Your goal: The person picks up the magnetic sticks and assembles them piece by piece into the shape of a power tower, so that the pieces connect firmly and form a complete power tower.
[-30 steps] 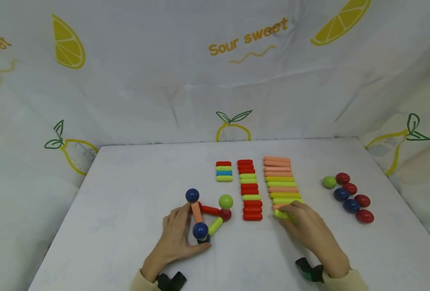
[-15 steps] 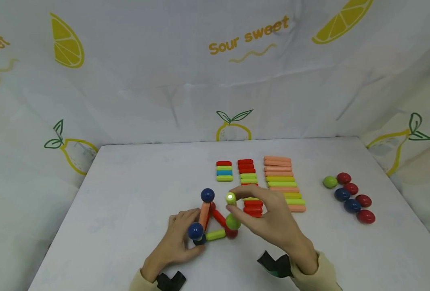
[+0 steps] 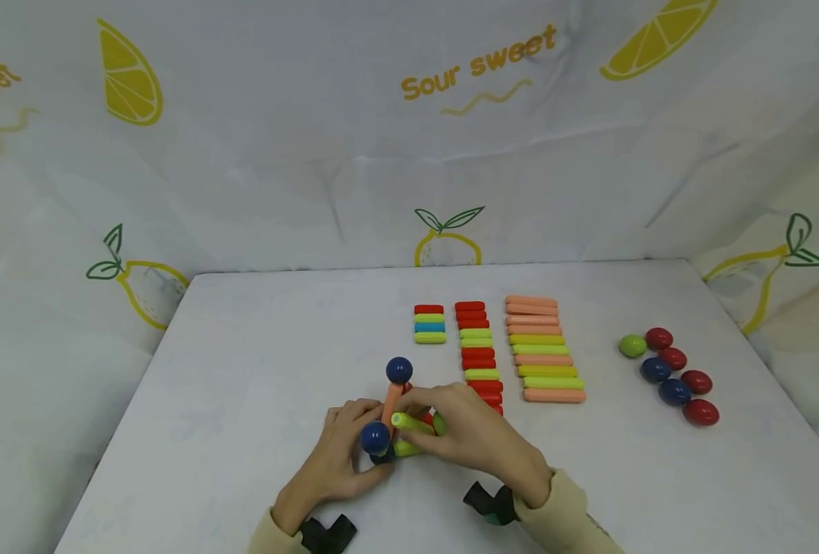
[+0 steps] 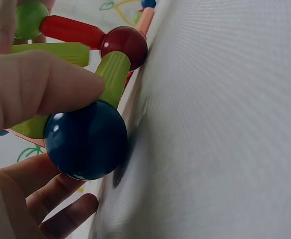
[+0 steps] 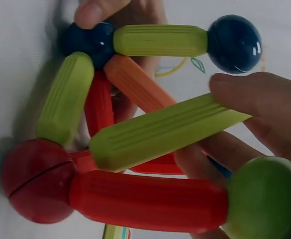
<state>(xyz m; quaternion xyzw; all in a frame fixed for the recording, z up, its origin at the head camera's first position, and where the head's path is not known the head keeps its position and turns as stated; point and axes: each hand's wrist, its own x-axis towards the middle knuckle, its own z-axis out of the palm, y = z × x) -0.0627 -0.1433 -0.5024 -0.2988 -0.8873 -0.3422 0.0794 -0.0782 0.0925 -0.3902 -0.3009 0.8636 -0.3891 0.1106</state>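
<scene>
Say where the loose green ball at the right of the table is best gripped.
Pinch the green ball from above across its left and far sides. It is round and lies on the table, and a red ball touches its right side.

Stick-and-ball frame [image 3: 390,415] on table: blue, red, green balls; loose lime stick [image 5: 160,130] slanting across it.

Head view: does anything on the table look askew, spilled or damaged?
Nothing stands out. The rods lie in tidy rows, the balls sit clustered at the right, and both hands, left hand and right hand, work on the rod-and-ball frame.
</scene>
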